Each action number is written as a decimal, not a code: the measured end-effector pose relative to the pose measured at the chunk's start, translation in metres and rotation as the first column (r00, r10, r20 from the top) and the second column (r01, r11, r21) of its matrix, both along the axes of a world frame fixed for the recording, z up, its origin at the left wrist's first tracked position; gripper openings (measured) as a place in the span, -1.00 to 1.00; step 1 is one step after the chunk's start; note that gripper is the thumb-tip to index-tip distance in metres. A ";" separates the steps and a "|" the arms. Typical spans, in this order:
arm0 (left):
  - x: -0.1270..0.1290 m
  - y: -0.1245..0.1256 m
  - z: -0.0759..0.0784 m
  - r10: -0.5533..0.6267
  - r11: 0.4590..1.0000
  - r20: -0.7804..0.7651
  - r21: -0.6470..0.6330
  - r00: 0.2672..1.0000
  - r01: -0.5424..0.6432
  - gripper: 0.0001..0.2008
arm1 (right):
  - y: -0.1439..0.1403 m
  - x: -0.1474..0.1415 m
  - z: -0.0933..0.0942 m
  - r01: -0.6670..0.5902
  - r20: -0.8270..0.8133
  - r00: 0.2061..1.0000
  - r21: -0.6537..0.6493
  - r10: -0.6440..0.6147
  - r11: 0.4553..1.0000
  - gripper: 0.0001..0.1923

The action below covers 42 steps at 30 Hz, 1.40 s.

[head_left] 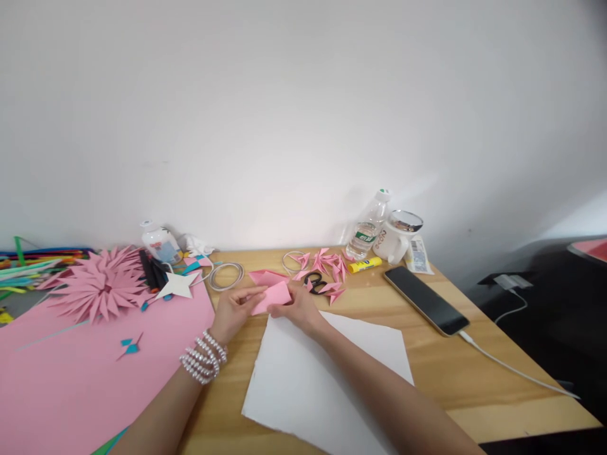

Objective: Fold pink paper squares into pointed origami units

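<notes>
Between my two hands is a piece of pink folded paper (272,298), held above the top edge of a white sheet (308,379). My left hand (236,309) grips its left side, fingers lying across the paper. On the right side, my right hand (296,306) pinches the edge with thumb and fingers. Another pink paper piece (268,277) lies just behind it. Black-handled scissors (313,282) rest right of my right hand, among several small pink folded paper pieces (327,262).
Left, a pink paper flower (104,284) and a white star (178,285) lie on large pink paper (61,385). Toward the back right stand a water bottle (367,227) and a mug (394,243), near a yellow glue stick (365,265). A phone (427,300) with a cable lies right.
</notes>
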State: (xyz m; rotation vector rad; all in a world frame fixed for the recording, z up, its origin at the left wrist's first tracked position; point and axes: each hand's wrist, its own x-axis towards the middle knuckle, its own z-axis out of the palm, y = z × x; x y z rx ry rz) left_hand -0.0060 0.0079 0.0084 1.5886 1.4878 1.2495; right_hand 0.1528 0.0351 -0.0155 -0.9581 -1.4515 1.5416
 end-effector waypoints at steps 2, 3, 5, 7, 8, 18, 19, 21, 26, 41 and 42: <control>-0.003 0.002 -0.001 -0.024 1.000 0.014 -0.001 1.000 0.024 -0.79 | -0.001 0.000 0.000 -0.005 0.011 1.000 0.038 0.005 0.999 -0.78; -0.004 0.003 -0.001 -0.028 1.000 0.020 -0.002 0.999 0.028 -0.78 | -0.001 -0.001 0.000 -0.005 0.008 1.000 0.048 0.005 0.999 -0.78; -0.006 0.005 -0.002 -0.035 0.999 0.021 -0.016 0.999 0.035 -0.78 | -0.002 -0.001 0.001 0.002 -0.006 1.000 0.031 -0.001 1.000 -0.77; -0.008 0.006 -0.003 -0.032 0.999 0.032 -0.028 0.999 0.032 -0.78 | -0.002 -0.001 0.003 -0.003 -0.031 1.000 -0.040 0.001 0.999 -0.75; -0.008 0.007 -0.003 -0.027 0.999 0.041 -0.030 0.999 0.028 -0.77 | -0.001 0.000 0.005 -0.021 -0.045 0.999 -0.086 0.017 0.996 -0.73; -0.007 0.008 -0.005 0.039 0.999 0.217 -0.032 0.975 -0.033 -0.72 | 0.012 0.016 0.022 -0.200 -0.171 0.970 -0.168 0.172 0.965 -0.67; -0.007 0.009 -0.005 0.042 0.999 0.244 -0.037 0.969 -0.034 -0.72 | 0.012 0.016 0.025 -0.189 -0.136 0.976 -0.155 0.169 0.970 -0.67; -0.007 0.010 -0.006 0.059 0.998 0.325 -0.047 0.944 -0.046 -0.71 | 0.009 0.015 0.034 -0.138 -0.033 0.990 -0.126 0.135 0.982 -0.63; -0.007 0.014 -0.008 0.192 0.979 0.497 -0.042 0.846 -0.197 -0.70 | -0.007 0.000 0.057 0.338 -0.028 0.941 0.087 -0.337 0.937 -0.64; 0.004 0.007 -0.009 0.114 0.993 0.403 -0.032 0.908 -0.110 -0.69 | -0.104 0.009 0.042 -0.721 0.829 0.551 0.417 0.093 0.553 -0.79; 0.005 0.006 -0.010 0.106 0.994 0.364 -0.021 0.925 -0.106 -0.69 | -0.102 0.014 0.037 -0.680 0.771 0.623 0.452 0.129 0.577 -0.84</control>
